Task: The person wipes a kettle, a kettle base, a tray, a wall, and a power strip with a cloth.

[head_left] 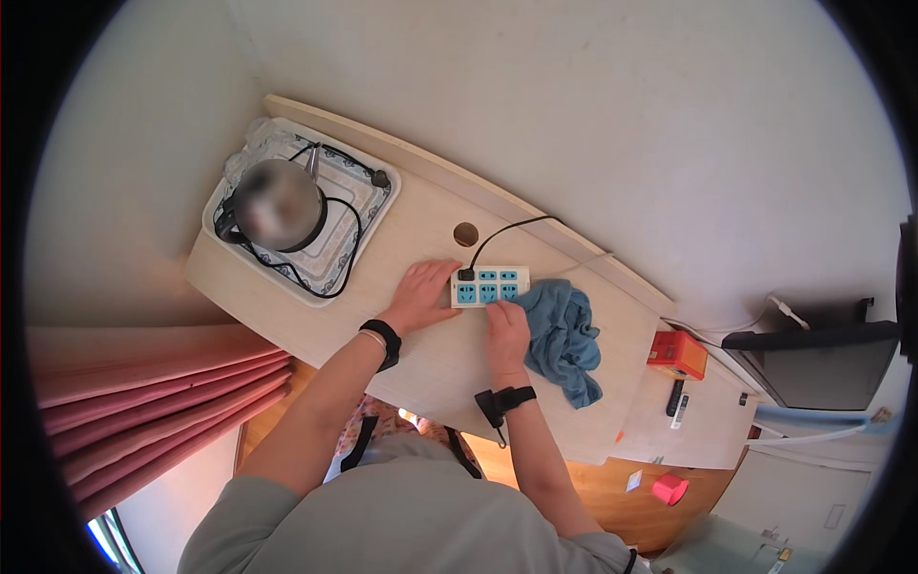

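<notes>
The power strip [490, 286] lies on the bench [421, 230], long axis left-to-right. The left hand [421, 295] rests spread against its left end; the right hand [507, 325] presses bunched fingertips onto its near edge.

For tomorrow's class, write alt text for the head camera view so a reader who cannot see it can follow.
Seen from above, a person's left hand and right hand rest on a white power strip with blue sockets on a pale wooden desk. A crumpled blue cloth lies beside it, and a steel kettle sits on a tray.
</notes>
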Motion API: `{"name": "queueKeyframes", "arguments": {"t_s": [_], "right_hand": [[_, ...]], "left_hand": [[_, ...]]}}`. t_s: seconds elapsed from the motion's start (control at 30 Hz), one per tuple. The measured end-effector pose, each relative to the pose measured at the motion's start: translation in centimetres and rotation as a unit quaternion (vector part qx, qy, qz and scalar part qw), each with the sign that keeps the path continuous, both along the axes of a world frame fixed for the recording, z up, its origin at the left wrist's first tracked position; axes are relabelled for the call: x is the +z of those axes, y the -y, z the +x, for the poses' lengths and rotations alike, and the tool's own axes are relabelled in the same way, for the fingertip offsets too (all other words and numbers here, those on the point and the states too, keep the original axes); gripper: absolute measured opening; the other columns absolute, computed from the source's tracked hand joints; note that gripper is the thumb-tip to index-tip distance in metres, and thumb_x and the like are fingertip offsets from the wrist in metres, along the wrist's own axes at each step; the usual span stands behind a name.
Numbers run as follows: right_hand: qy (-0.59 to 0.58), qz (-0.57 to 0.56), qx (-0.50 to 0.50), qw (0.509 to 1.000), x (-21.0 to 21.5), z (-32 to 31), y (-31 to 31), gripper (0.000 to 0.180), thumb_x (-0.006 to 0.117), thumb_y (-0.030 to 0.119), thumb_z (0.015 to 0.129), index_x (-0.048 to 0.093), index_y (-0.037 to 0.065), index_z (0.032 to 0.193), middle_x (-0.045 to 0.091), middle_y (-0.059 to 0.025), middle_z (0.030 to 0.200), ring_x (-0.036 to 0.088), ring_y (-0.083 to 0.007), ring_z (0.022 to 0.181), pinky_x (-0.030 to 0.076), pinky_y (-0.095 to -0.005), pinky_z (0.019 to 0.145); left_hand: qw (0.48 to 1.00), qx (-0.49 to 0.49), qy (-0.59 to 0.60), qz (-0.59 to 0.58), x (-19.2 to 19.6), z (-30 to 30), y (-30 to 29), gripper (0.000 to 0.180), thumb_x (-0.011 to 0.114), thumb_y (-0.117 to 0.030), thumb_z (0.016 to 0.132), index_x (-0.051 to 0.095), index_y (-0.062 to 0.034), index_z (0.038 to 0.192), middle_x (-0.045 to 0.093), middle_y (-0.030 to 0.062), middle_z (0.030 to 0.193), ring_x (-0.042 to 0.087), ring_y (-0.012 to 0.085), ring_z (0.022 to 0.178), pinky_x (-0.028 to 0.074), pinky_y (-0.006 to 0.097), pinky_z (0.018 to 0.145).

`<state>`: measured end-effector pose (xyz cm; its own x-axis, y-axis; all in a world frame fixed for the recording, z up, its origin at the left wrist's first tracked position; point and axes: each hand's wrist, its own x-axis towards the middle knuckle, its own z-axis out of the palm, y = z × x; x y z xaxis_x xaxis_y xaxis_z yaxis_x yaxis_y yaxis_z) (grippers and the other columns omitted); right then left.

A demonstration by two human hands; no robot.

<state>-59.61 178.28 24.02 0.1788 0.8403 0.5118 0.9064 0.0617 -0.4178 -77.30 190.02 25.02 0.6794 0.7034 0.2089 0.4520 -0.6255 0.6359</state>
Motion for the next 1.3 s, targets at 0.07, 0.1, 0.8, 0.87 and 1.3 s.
{"name": "queueKeyframes", "arguments": {"t_s": [0.07,0.1,0.8,0.87,1.3], "right_hand": [[0.018,0.012,0.009,1.0,-0.3,-0.8,0.1,0.02,0.066,-0.001,0.075,0.067,0.006,0.093,0.066,-0.0103,0.097,0.063,-0.03,0.093,0.054,-0.0387,0.077],[0.007,0.027,0.022,0.999,-0.3,-1.4,-0.2,0.02,0.065,-0.001,0.074,0.067,0.006,0.092,0.066,-0.01,0.097,0.064,-0.0293,0.092,0.054,-0.0384,0.076],[0.046,0.042,0.03,0.998,0.0,0.0,-0.2,0.02,0.065,0.003,0.069,0.068,0.004,0.088,0.066,-0.009,0.094,0.064,-0.0281,0.089,0.054,-0.038,0.076],[0.037,0.052,0.06,0.996,0.5,-1.8,-0.5,0.02,0.065,0.003,0.069,0.068,0.004,0.088,0.066,-0.009,0.095,0.064,-0.0278,0.089,0.053,-0.0381,0.076],[0.036,0.024,0.002,0.999,-0.3,-0.6,0.0,0.017,0.064,0.005,0.072,0.068,0.005,0.089,0.066,-0.0089,0.095,0.063,-0.0263,0.09,0.054,-0.0371,0.078]], "left_hand": [[1.0,0.008,-0.003,0.011,0.1,0.0,0.0,0.08,0.083,-0.03,0.067,0.047,-0.0098,0.135,0.054,0.0115,0.131,0.048,0.0298,0.125,0.033,0.042,0.108],[1.0,0.009,-0.003,0.012,0.0,0.1,0.0,0.08,0.083,-0.03,0.067,0.047,-0.0098,0.135,0.054,0.0115,0.131,0.048,0.0298,0.125,0.033,0.042,0.108],[1.0,0.005,0.002,0.026,-0.1,0.2,0.0,0.078,0.084,-0.026,0.065,0.047,-0.0098,0.133,0.057,0.0108,0.126,0.051,0.0298,0.122,0.035,0.042,0.106],[1.0,0.012,0.002,0.018,0.0,0.1,0.0,0.077,0.083,-0.026,0.066,0.048,-0.009,0.132,0.056,0.0115,0.126,0.05,0.0304,0.121,0.035,0.042,0.106],[1.0,0.007,0.003,0.02,-0.4,0.4,-0.1,0.077,0.084,-0.026,0.065,0.048,-0.0091,0.131,0.057,0.0125,0.125,0.05,0.0309,0.121,0.035,0.041,0.105]]}}
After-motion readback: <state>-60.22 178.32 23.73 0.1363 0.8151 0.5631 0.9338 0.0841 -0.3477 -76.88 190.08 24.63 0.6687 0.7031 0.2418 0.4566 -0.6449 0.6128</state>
